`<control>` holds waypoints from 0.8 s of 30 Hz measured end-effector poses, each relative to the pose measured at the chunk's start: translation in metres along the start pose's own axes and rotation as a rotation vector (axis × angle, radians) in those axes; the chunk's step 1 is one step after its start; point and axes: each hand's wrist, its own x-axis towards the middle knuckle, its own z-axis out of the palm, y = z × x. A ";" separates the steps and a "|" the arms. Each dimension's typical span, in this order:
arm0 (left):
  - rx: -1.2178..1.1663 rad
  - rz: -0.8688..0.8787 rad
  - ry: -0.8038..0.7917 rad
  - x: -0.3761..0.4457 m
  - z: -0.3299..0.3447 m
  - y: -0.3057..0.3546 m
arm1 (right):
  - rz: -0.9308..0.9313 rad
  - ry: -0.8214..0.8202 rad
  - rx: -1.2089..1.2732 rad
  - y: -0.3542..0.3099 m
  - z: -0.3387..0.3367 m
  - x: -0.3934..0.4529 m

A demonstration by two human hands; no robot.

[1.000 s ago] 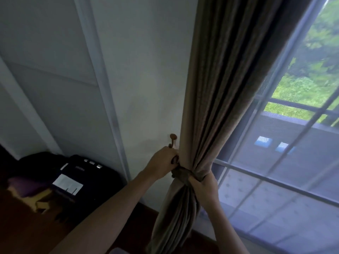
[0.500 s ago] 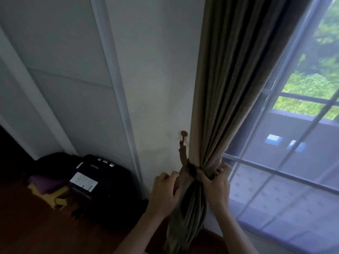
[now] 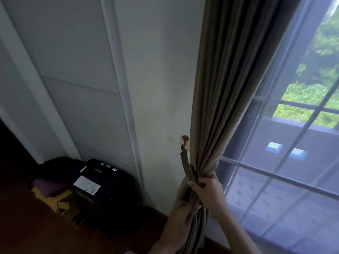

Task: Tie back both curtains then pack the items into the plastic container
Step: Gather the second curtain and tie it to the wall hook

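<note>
The right hand sits at about five o'clock in the view, its fingers curled round the gathered waist of the curtain, pinching the folds together where the tieback meets them. The left hand is just below it, toward six o'clock, fingers wrapped round the bunched fabric beneath the gather; whether it also grips the band's loose end cannot be told from the blur. The two hands are nearly touching, one above the other.

From the right hand the brown tieback runs up toward twelve o'clock, ending on a small round-headed wall hook fixed to the pale wall just left of the curtain. The curtain hangs from the top of the view, narrowing down to the gather.

At three o'clock of the hands is the window, with greenery beyond. At nine o'clock, on the dark wooden floor, a black suitcase with a white tag stands against the wall, with a purple cloth and a yellowish box beside it.
</note>
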 end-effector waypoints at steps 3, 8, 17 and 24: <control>0.036 0.011 -0.029 -0.001 0.003 -0.001 | -0.024 -0.037 -0.032 0.000 -0.002 0.002; -0.373 -0.203 0.243 0.030 -0.029 0.021 | -0.038 -0.048 0.028 0.003 -0.006 0.000; -0.417 -0.627 0.050 0.115 -0.056 0.013 | 0.007 0.017 0.114 -0.002 -0.009 -0.008; -0.839 -0.842 -0.027 0.120 -0.047 0.000 | 0.010 0.028 0.069 0.012 -0.013 -0.011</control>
